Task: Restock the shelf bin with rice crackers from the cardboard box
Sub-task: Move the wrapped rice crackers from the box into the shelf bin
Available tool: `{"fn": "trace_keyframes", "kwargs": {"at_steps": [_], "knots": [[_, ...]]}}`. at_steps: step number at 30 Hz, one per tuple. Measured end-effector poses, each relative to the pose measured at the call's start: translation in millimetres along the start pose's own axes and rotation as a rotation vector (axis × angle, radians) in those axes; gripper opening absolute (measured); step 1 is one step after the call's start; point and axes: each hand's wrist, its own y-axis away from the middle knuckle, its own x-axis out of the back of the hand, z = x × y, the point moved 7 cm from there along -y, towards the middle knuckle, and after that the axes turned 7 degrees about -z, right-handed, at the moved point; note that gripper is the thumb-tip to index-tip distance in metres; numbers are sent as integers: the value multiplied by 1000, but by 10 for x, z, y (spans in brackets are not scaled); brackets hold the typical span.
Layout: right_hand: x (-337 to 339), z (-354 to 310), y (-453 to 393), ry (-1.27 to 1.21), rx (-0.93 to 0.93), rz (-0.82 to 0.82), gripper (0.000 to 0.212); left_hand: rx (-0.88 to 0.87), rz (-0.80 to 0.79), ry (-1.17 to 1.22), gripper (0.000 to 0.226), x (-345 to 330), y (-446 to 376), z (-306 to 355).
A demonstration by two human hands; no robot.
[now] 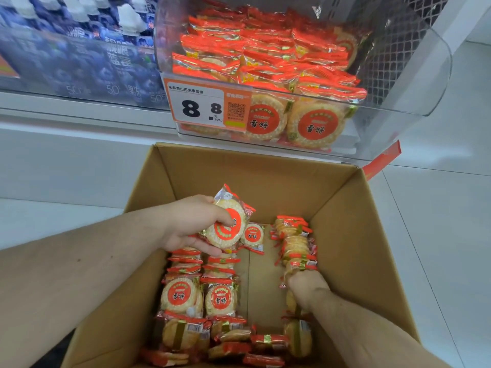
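Head view, looking down into an open cardboard box [345, 235] standing on the floor below a clear shelf bin [414, 83]. The left hand [186, 224] is closed on a single rice-cracker packet [228, 227], thumb across its printed face and fingers behind, raised above the rows in the box. The right hand [305, 286] is closed around the near end of a row of packets [295, 243] set on edge along the right wall of the box; the row's long axis runs away from the person, toward the bin. The bin lies directly beyond and above the far wall of the box, so the coming move is judged to be a lift up and forward; the left hand is the nearer of the two to the bin's open top. Packets are round, pale, pebbled crackers sealed in glossy, crinkled film with red ends and a red disc label. The box is matt brown corrugated board with part of its bottom bare; the bin is smooth transparent plastic, already heaped, carrying an orange-edged price tag [202, 107].
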Motion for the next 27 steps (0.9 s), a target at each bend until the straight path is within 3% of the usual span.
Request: {"fn": "trace_keyframes", "kwargs": {"at_steps": [7,9,10,11,16,20,24,27], "knots": [[40,-50,42,15,75,-249,48,5,5,222,26,-4,120,65],[247,-37,175,-23,74,-323,18,-20,3,244,30,-10,166,123],[404,-16,241,-59,94,-274,4,-35,4,251,31,-10,198,156],[633,13,335,-101,107,-162,17,-52,6,249,31,-5,231,187],[1708,247,1198,-237,260,461,25,-180,28,204,30,65,485,439],[2196,347,2143,-107,398,986,38,-327,64,197,27,136,769,670],[2250,388,2806,-17,427,1455,22,-435,49,136,25,88,1037,820],[2282,396,2982,-26,449,1607,20,-479,46,148,19,51,1196,878]]}}
